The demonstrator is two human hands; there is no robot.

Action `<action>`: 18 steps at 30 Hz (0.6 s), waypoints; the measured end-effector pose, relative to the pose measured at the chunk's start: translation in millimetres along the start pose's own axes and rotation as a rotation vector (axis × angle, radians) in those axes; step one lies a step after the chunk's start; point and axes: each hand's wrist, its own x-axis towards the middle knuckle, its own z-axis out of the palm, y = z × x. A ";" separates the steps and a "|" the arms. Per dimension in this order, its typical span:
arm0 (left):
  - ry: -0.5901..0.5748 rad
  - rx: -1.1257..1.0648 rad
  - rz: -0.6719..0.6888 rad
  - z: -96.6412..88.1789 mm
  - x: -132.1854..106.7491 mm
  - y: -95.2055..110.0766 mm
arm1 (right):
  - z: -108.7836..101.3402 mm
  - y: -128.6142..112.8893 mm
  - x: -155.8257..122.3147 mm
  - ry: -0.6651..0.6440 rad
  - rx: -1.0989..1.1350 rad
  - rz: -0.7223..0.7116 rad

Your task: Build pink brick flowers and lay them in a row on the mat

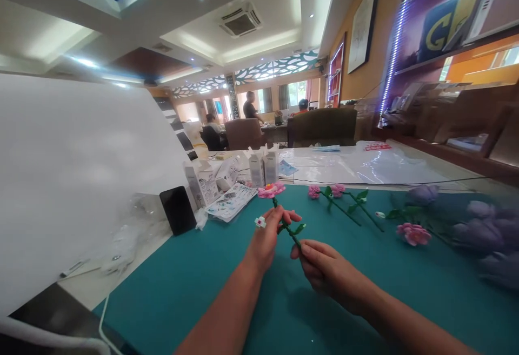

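Note:
A pink toy flower [271, 190] with an orange centre, built of small pieces on a green leafy stem, is held tilted above the teal mat [170, 290]. My left hand [265, 239] pinches the stem below the bloom, some fingers stretched out behind it. Beside its thumb shows a small white bud [260, 222] with a pink middle. Lower down, my right hand [320, 266] is closed round the end of the stem. To the right lie two pink flowers on green stems [337, 190], another pink flower [413, 233] and several purple flowers [478, 225].
A black phone or tablet [177, 210] leans at the left, near a printed instruction sheet [232, 202] and several opened white boxes [257, 168]. Clear plastic sheeting [365, 166] covers the far table. A large white panel [81, 182] stands at the left. People [250, 106] are in the background.

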 end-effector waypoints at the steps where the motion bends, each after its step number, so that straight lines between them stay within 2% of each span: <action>1: -0.007 -0.015 0.006 0.2 0.4 -0.5 | -0.2 0.3 0.1 -0.002 0.000 -0.001; 6: -0.039 -0.102 0.006 0.6 -0.1 2.3 | -1.5 1.5 1.2 -0.022 0.008 -0.018; 13: -0.076 0.100 -0.023 -3.4 0.4 4.8 | -4.7 -0.9 3.7 0.017 0.089 -0.066; 16: -0.034 0.100 -0.022 -4.3 6.8 0.7 | -10.4 -3.4 7.5 0.062 0.115 -0.090; 18: 0.021 0.093 -0.046 -4.6 11.9 -3.5 | -19.0 -5.6 11.1 0.143 0.118 -0.105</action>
